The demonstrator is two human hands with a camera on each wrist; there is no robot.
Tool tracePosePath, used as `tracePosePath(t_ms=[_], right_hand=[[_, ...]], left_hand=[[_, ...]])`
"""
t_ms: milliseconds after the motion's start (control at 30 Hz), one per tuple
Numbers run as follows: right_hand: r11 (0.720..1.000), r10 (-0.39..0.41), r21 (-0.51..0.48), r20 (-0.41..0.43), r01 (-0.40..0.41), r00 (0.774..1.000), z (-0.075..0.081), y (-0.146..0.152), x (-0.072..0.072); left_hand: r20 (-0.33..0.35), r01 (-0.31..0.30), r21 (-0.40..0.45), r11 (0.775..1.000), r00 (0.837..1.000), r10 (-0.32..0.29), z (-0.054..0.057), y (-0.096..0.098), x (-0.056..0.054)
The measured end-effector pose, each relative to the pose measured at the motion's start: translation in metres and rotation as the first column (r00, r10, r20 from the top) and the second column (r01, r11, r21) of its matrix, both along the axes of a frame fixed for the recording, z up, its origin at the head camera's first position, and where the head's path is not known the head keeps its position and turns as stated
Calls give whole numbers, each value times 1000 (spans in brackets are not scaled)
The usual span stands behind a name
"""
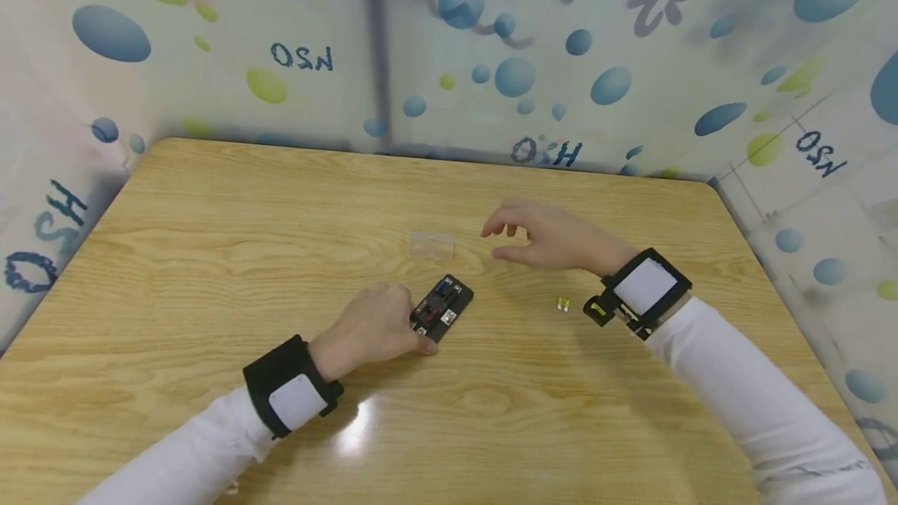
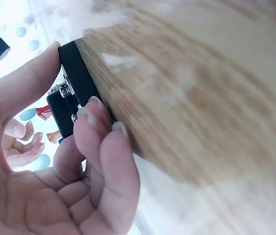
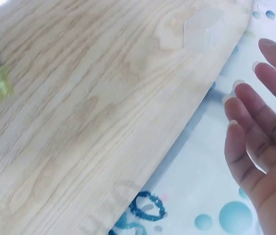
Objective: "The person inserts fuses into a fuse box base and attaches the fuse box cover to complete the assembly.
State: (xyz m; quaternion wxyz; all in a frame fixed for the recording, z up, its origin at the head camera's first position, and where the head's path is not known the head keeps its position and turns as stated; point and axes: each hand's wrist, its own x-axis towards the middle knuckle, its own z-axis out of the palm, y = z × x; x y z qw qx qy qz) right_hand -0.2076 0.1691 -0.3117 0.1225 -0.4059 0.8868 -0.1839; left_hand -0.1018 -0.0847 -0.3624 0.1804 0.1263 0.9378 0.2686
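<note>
Here, the left grip (image 1: 375, 323) holds a black module (image 1: 449, 301); lettering (image 1: 56, 234) mirrors "H2O".

Looks like a little screened-off booth, can't tell if it's in a home or an office tbh. Wood-grain tabletop (image 1: 210, 256) boxed in on three sides by pale sheeting (image 1: 316, 111) covered in blue and green bubbles (image 1: 515, 77) plus backwards-looking H2O lettering (image 1: 547, 152).

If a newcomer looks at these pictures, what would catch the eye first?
Probably the black device gripped by the left hand, just below the head view's centre. Then the empty right hand, hovering right of the clear box, and the small yellow item lying nearer the wearer.
</note>
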Motion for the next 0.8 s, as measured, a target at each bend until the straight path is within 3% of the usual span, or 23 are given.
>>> tracePosePath(t_ms=[200, 467, 633, 800], right_hand=[[998, -37, 49, 12, 36, 999, -1, 15, -5], [987, -86, 145, 98, 72, 991, -3, 32, -7], [968, -124, 235, 125, 92, 984, -6, 39, -5], [961, -119, 264, 134, 80, 984, -12, 44, -1]], left_hand=[[0, -10, -4, 1000, 1000, 10, 0, 0, 1], [2, -20, -6, 1000, 1000, 20, -1, 0, 1], [-5, -19, -3, 1000, 1000, 19, -1, 0, 1], [-2, -20, -10, 1000, 1000, 20, 0, 0, 1]])
